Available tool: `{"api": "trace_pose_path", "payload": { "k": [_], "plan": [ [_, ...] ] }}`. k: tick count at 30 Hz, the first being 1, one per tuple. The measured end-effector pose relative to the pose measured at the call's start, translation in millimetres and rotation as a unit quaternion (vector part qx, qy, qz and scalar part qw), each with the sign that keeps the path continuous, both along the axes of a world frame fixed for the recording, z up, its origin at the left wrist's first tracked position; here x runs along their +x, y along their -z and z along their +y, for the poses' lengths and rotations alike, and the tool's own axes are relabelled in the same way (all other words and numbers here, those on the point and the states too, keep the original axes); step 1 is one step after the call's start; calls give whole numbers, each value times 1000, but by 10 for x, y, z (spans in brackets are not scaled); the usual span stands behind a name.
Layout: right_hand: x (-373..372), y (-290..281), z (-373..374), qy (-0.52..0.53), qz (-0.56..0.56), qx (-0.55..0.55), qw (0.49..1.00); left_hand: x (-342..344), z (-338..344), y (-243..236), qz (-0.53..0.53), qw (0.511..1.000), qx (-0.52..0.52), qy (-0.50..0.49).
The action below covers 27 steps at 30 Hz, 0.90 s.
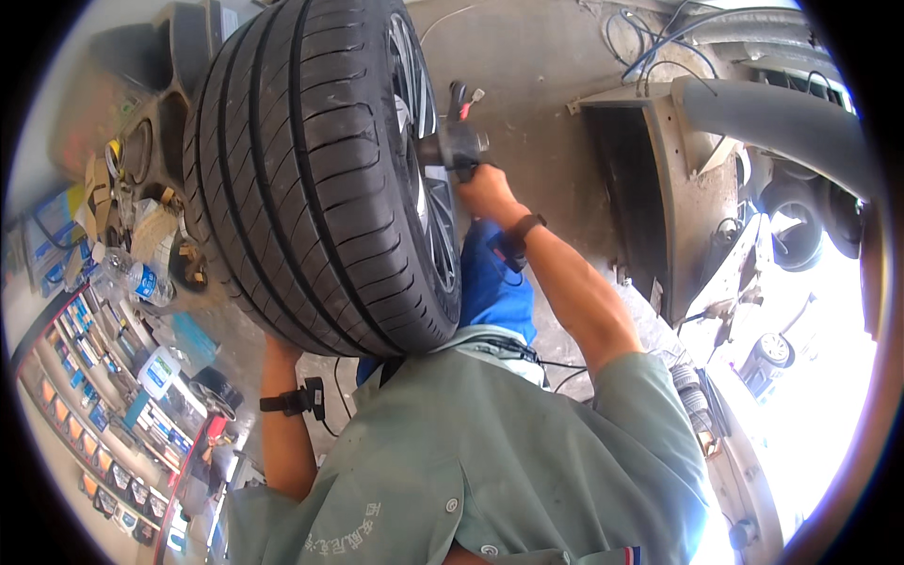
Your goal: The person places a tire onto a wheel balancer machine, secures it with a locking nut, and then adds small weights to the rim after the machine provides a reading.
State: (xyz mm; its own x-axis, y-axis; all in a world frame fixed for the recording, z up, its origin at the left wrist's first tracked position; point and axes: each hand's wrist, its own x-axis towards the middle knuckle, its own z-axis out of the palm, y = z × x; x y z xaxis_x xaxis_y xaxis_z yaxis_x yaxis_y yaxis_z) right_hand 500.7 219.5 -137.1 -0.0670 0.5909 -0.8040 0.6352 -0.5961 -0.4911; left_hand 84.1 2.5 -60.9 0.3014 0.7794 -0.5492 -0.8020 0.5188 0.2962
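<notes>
A large wheel with a black grooved tyre (311, 179) stands upright close in front of me. Its silver spoked rim (435, 217) faces right. At the rim's centre sits a dark wing nut (460, 143) with protruding handles, one pointing away from me. My right hand (490, 193) is closed round its near handle. My left hand (282, 348) is at the tyre's lower left edge; the tyre hides its fingers, so its grip does not show. Both wrists wear black strapped devices.
Left of the wheel is a grey moulded tray (169, 56) with compartments, beside a plastic water bottle (137, 275) and small clutter. Stocked shelves (113, 405) stand at lower left. A machine with a dark panel and curved grey arm (772, 118) occupies the right; cables (650, 42) lie beyond.
</notes>
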Motion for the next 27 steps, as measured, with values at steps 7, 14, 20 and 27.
{"api": "trace_pose_path", "payload": {
  "k": [7, 14, 20, 27],
  "plan": [
    [-51, 187, -115, -42, -21, -19, 999, -7, 62, -21, -39, 999, 13, -13],
    [-54, 3, -57, -80, -23, 15, 996, 244, 301, -342, 234, 946, -216, -57],
    [-13, -228, -88, 87, 62, -56, 993, 314, 329, -412, 302, 938, -169, -9],
    [31, -141, -131, 153, 91, -52, 983, 559, 600, -754, 278, 954, -74, -86]
  ]
}}
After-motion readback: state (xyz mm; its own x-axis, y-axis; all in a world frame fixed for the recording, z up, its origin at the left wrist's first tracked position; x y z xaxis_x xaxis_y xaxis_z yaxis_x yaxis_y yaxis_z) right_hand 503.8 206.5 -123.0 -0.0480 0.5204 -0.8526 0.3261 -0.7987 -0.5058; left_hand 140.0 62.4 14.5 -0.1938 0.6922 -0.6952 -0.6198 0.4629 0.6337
